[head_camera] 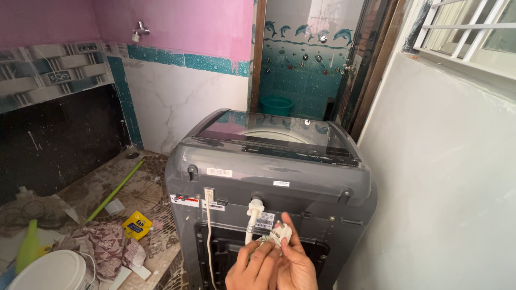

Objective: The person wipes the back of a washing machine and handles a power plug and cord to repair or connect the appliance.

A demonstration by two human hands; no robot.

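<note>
From the head camera we see our left hand point(252, 268) and right hand point(295, 266) close together at the back of a grey top-loading washing machine point(269, 166). Both grips pinch a white power plug point(281, 234); its white cord point(208, 236) hangs left of the grip. Just above the grip sits the white inlet hose fitting point(255, 207). Far left of the grip, a white bucket point(51, 271) stands on the floor point(145, 188).

Grey washing machine point(269, 177) fills the middle, white wall point(446, 188) close right, cluttered floor point(134, 198) open left
</note>
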